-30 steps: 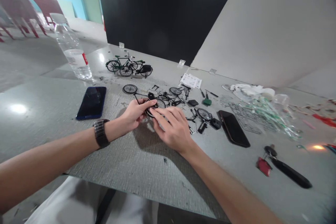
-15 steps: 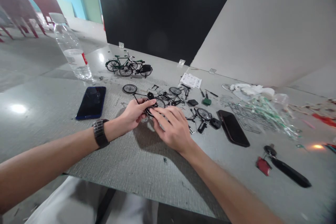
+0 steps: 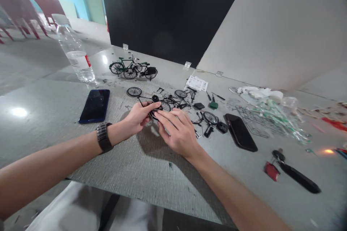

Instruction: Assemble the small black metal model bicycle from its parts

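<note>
The left hand (image 3: 137, 117) is holding a black, partly hidden model bicycle (image 3: 155, 99) between its thumb and fingers, above the near middle of the counter (image 3: 121, 169). The right hand (image 3: 177, 130) is bending its fingers over the near side of this model and is touching it with the fingertips; whether it is also pinching a small part, I cannot tell, because the fingers are covering the place. A dark wristwatch (image 3: 104, 137) is circling the left wrist. Just beyond the hands, a loose wheel (image 3: 134, 91) is lying flat, and more black bicycle parts (image 3: 210, 118) are spreading to the right. Farther back, two assembled model bicycles (image 3: 121, 65) are standing upright, close together. A blue-edged phone (image 3: 94, 106) is lying at the left, near a clear bottle (image 3: 74, 52), while a black phone (image 3: 240, 132) is resting to the right of the parts.
</note>
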A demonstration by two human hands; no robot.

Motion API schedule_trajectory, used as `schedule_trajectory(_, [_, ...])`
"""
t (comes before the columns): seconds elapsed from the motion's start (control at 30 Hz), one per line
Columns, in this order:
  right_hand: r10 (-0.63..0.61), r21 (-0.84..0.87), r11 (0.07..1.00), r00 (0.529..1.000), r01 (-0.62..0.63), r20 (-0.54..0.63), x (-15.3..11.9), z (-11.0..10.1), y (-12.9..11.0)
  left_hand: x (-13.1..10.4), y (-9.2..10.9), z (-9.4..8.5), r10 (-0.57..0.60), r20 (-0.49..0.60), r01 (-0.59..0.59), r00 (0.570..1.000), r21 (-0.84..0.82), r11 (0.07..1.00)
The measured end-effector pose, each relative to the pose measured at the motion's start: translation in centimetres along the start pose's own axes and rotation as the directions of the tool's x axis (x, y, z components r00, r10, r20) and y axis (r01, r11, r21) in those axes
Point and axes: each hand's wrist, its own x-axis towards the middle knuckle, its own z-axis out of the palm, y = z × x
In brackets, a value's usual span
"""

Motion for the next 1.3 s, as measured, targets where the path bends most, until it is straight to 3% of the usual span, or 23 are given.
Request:
schedule_trajectory(0.2, [0.004, 0.039, 0.999, 0.996, -0.001, -0.085, 0.1, -0.4, 0.7, 0.3, -0.2, -0.3, 0.018, -0.002, -0.018, 1.000, 0.024, 1.000])
schedule_trajectory(0.27, [0.093, 0.062, 0.995, 0.983, -0.084, -0.156, 0.0, -0.7, 1.9, 0.4, -0.3, -0.5, 0.031, 0.018, -0.031, 0.999, 0.032, 0.999])
schedule_trajectory(0.33, [0.200, 0.063, 0.979, 0.968, -0.193, -0.153, -0.3, -1.1, 3.4, 0.6, -0.4, -0.6, 0.032, 0.027, -0.033, 0.999, 0.035, 0.999])
schedule_trajectory(0.4, [0.264, 0.063, 0.963, 0.963, -0.261, -0.051, -0.6, -1.4, 4.9, 0.6, -0.5, -0.7, 0.032, 0.015, -0.032, 0.999, 0.032, 0.999])
schedule_trajectory(0.5, [0.207, 0.102, 0.969, 0.965, -0.225, 0.163, -1.1, -1.7, 6.1, 0.7, -0.5, -0.8, 0.040, 0.007, -0.040, 0.999, 0.042, 0.998])
schedule_trajectory(0.63, [0.163, 0.080, 0.975, 0.909, -0.209, 0.384, -1.5, -1.3, 6.2, 0.8, -0.5, -0.9, 0.057, 0.002, -0.057, 0.998, 0.048, 0.997])
schedule_trajectory(0.87, [0.384, -0.122, 0.923, 0.852, -0.365, 0.356, -2.1, -1.1, 7.3, 1.1, -0.7, -1.1, 0.045, -0.002, -0.045, 0.999, 0.048, 0.998])
schedule_trajectory(1.1, [0.286, -0.115, 0.958, 0.842, -0.263, 0.457, -2.5, -0.3, 7.4, 1.0, -0.7, -1.0, 0.055, -0.001, -0.055, 0.998, 0.038, 0.998])
schedule_trajectory(1.3, [0.292, -0.168, 0.956, 0.825, -0.240, 0.483, -2.2, 0.5, 7.5, 0.7, -0.4, -0.9, 0.034, -0.009, -0.034, 0.999, 0.061, 0.998])
